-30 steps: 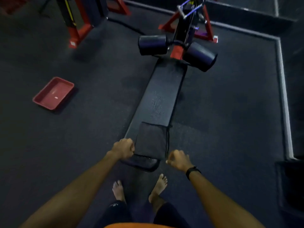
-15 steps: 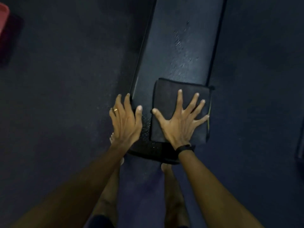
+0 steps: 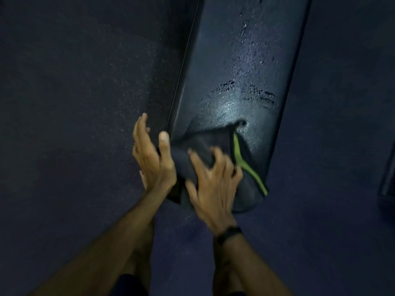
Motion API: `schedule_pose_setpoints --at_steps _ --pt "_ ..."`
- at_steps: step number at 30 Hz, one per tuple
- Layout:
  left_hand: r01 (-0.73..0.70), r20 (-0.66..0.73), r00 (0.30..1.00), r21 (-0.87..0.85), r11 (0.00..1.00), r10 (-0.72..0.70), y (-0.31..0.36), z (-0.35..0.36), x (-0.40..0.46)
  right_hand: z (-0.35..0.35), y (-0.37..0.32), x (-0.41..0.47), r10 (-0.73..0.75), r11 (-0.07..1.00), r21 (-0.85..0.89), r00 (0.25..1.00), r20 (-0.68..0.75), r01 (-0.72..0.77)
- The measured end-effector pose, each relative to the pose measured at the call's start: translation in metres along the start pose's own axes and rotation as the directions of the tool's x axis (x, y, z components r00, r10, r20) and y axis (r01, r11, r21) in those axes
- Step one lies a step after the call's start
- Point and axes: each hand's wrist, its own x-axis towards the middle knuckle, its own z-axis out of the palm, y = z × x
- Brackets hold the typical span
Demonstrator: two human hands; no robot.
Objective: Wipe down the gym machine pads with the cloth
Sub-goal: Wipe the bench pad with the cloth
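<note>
Dark cloth [image 3: 215,144] with a green edge lies bunched on the near end of the bench pad [image 3: 241,82]. The right hand [image 3: 213,184] grips it with bent fingers. The left hand [image 3: 154,157] is open at the pad's left edge. Wiping has just started; next, push toward the far wet drops [image 3: 250,60].

Your right hand [image 3: 213,178] grips the bunched cloth [image 3: 205,144] on the wet pad [image 3: 245,71]; left hand [image 3: 152,154], fingers straight, just beside it.

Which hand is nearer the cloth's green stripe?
Right. The right hand lies on the cloth, fingers curled into it just left of the green stripe; the left hand is at the pad's left edge, farther off.
</note>
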Motion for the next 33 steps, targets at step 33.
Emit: schedule_pose_setpoints --at_steps 33 --pt "0.009 0.038 0.999 0.078 0.997 -0.012 -0.013 -0.061 0.033 -0.01 0.018 -0.045 -0.107 0.991 0.091 0.989 0.104 0.097"
